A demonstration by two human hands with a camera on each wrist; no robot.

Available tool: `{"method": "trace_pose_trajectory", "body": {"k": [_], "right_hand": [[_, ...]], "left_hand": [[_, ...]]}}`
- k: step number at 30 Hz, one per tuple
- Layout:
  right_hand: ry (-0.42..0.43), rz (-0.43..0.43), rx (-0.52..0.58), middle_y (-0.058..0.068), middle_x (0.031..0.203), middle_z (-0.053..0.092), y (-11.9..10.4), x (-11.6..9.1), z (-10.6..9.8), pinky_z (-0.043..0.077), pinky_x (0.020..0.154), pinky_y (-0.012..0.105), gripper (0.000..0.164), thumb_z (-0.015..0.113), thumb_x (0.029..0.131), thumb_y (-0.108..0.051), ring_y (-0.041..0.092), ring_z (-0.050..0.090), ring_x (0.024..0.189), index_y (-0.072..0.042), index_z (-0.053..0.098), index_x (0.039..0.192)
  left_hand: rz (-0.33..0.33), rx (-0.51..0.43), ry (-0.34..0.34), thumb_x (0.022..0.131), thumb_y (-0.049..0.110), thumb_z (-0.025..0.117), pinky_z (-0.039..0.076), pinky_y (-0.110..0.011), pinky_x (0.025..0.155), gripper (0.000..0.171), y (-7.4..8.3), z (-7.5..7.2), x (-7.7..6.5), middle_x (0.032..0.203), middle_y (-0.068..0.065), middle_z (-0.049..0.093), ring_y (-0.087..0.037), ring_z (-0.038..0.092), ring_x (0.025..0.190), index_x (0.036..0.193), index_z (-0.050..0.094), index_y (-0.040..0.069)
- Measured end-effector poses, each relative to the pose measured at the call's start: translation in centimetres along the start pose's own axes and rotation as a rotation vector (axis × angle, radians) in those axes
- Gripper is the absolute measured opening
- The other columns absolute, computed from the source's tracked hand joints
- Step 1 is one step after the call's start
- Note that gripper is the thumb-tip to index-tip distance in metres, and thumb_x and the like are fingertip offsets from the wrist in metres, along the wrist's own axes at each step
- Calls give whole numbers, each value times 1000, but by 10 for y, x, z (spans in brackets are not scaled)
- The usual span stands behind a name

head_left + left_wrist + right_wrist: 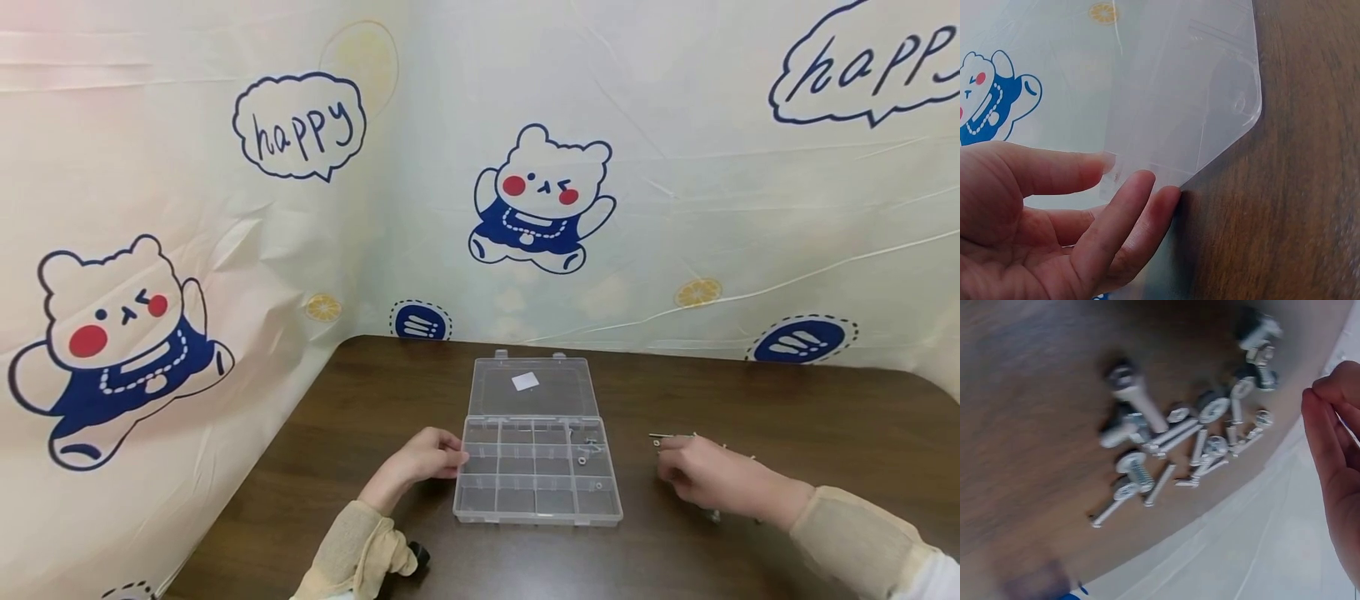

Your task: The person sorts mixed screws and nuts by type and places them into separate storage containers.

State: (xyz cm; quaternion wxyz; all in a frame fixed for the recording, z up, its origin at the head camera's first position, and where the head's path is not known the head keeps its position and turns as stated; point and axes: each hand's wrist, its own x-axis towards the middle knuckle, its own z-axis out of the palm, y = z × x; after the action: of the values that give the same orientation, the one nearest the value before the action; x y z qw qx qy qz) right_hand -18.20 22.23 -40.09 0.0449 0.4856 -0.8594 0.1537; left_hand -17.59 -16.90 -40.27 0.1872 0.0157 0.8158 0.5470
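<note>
A clear plastic compartment box point(517, 482) lies on the table with its lid folded back. My left hand point(427, 456) is at its left wall; in the left wrist view the thumb and fingers point(1141, 187) pinch the plastic edge. Small nuts and screws point(592, 446) sit in the box's right-hand compartments. Off to the right, my right hand point(708, 473) hovers by a loose heap of screws, bolts and washers point(1200, 444). Its thumb and index fingertips meet in the right wrist view; whether a small piece is between them is hidden.
A small white paper point(525, 381) lies on the open lid. Brown wooden table point(390, 392) surrounds the box, and a printed cloth point(660, 208) hangs behind and to the left. A black object point(418, 557) is by my left wrist.
</note>
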Motion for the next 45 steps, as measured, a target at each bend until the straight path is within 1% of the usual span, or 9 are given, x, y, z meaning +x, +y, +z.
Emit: {"method": "trace_pose_trajectory", "body": {"k": [2,5,8,12,17,21,27,39,45], "right_hand": [[18,12,8,-11,74,46,-4,4,-3,43,50,11,23,71,66,4,-2,42,64,-14,58,73],[91,-14,11,-11,75,48,-9,11,-7,43,52,9,24,72,65,4,-2,44,65,-14,59,75],[204,-82,7,-9,78,51,-13,20,-10,42,55,7,29,71,62,8,0,47,67,-15,60,77],[310,-157,24,-6,83,54,-17,34,-14,43,58,7,33,68,60,11,3,51,70,-15,60,79],[350,-222,51,-3,86,56,-24,51,-12,46,61,9,33,66,58,13,6,54,73,-11,62,79],[323,-244,61,-3,85,56,-27,61,-7,46,62,9,30,66,60,13,7,55,73,-10,62,79],[202,-188,16,-2,86,59,-27,60,-5,50,64,13,24,69,65,9,8,57,75,-8,66,82],[67,-105,-60,-9,82,57,-20,30,-14,51,62,17,18,73,70,-1,3,54,73,-13,67,83],[62,-136,-70,-11,76,54,-14,11,-16,47,56,13,22,74,65,1,0,52,69,-16,64,75]], "left_hand": [[-2,0,1,83,-2,58,57,-31,69,23,-1,0,0,78,-9,53,-14,57,70,97,52,-20],[-3,-1,0,83,-2,58,57,-31,69,24,-2,1,0,78,-10,53,-15,57,71,98,52,-20],[-2,-6,4,83,-2,58,57,-31,69,24,-3,0,1,79,-10,53,-15,57,71,98,52,-20],[-5,-12,11,83,-2,58,56,-31,69,23,-4,0,1,79,-10,53,-15,56,71,97,52,-19],[-5,-8,9,83,-2,58,57,-30,69,23,-4,0,1,79,-10,53,-15,56,71,97,53,-19],[1,-7,1,83,-2,58,57,-30,69,23,-4,0,2,79,-9,54,-14,56,71,97,53,-19],[1,-6,-3,83,-2,58,56,-31,69,23,-3,1,3,79,-9,54,-14,57,71,97,53,-19],[14,-18,-10,83,-2,58,56,-30,69,23,-3,-2,2,78,-9,53,-14,56,70,97,53,-20],[17,-24,-17,83,-2,58,56,-30,69,24,-1,-2,1,78,-9,54,-14,56,70,97,52,-20]]}}
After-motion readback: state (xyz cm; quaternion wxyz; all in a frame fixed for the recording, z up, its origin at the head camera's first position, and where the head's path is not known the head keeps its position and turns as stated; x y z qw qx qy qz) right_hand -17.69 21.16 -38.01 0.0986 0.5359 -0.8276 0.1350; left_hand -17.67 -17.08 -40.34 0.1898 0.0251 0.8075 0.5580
